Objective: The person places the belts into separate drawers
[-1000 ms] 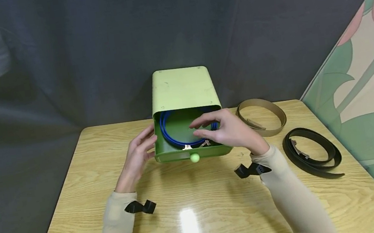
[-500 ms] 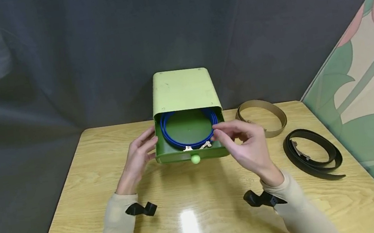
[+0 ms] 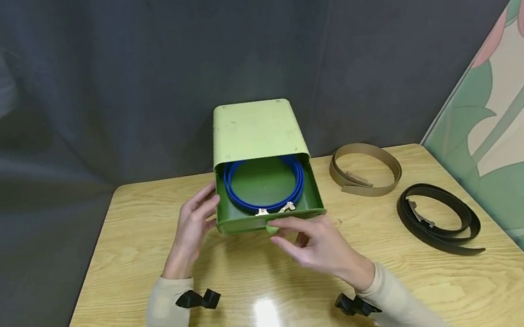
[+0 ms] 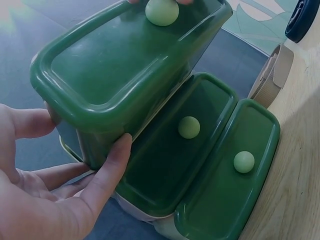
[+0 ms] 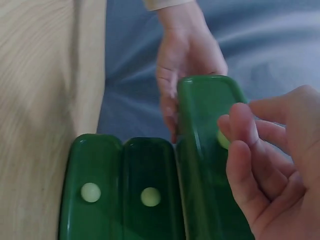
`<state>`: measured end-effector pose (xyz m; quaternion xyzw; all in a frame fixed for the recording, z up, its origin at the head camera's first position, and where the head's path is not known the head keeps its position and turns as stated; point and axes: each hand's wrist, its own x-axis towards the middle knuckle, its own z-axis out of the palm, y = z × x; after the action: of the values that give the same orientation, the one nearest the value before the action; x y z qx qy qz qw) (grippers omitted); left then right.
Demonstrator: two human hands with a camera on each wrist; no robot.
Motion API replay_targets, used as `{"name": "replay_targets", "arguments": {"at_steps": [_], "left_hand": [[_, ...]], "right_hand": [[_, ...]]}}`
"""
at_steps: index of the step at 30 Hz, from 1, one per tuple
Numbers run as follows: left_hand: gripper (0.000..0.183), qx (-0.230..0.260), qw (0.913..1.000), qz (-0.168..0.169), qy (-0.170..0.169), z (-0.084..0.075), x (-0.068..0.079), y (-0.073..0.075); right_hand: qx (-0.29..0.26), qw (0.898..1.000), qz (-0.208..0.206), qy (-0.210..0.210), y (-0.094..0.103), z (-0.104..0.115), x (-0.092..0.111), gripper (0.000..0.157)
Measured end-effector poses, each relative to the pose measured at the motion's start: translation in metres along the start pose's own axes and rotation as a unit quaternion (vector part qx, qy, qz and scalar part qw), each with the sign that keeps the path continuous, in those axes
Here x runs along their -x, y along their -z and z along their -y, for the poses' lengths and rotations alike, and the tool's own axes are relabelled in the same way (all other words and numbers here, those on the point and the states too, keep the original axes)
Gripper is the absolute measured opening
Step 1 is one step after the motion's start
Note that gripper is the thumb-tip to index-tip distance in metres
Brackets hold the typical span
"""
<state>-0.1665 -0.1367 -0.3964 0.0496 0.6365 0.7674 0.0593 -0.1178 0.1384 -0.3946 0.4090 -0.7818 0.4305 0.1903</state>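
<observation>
The top drawer (image 3: 245, 225) of a pale green cabinet (image 3: 258, 131) is pulled out. A coiled blue belt (image 3: 229, 190) with a metal buckle lies in it. My left hand (image 3: 190, 231) rests against the drawer's left end; in the left wrist view its straight fingers (image 4: 112, 162) touch the side and underside. My right hand (image 3: 319, 241) is at the drawer's round light green knob (image 3: 272, 229), pinching it between fingertips on either side. Part of the knob (image 5: 223, 139) is hidden behind those fingers in the right wrist view.
A coiled tan belt (image 3: 393, 160) and a coiled black belt (image 3: 468, 219) lie on the wooden table (image 3: 131, 230), right of the cabinet. Two shut lower drawers, the middle drawer (image 5: 150, 165) and bottom drawer (image 5: 92, 162), show below. A dark curtain (image 3: 133, 92) hangs behind.
My right hand has left the drawer's inside, passed its right front corner, and come down to the knob. The blue belt is now fully uncovered. My left hand stays where it was.
</observation>
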Motion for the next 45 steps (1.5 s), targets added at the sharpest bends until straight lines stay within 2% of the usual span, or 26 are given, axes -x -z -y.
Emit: {"name": "replay_targets", "arguments": {"at_steps": [6,11,17,22,29,45], "left_hand": [[0.056,0.005,1.0000,0.000,0.001,-0.002,-0.001,-0.001],[0.056,0.008,1.0000,-0.005,0.000,-0.001,-0.002,-0.001],[0.056,0.006,0.9999,-0.008,0.003,0.000,-0.001,0.000],[0.057,0.004,0.9999,-0.007,0.007,0.000,-0.001,0.000],[0.057,-0.024,0.9997,-0.004,0.008,-0.002,0.000,-0.001],[0.059,-0.036,0.9992,0.007,0.015,-0.003,0.000,0.002]], "right_hand": [[0.042,0.999,-0.023,0.012,-0.008,-0.007,0.002,0.027],[0.047,0.997,-0.047,0.033,-0.011,-0.011,0.002,0.027],[0.041,0.997,-0.063,0.034,-0.014,-0.013,0.003,0.029],[0.034,0.996,-0.069,0.039,-0.014,-0.016,0.003,0.029],[0.033,0.995,-0.072,0.053,-0.015,-0.019,0.003,0.029],[0.020,0.996,-0.069,0.056,-0.013,-0.018,0.000,0.030]]}}
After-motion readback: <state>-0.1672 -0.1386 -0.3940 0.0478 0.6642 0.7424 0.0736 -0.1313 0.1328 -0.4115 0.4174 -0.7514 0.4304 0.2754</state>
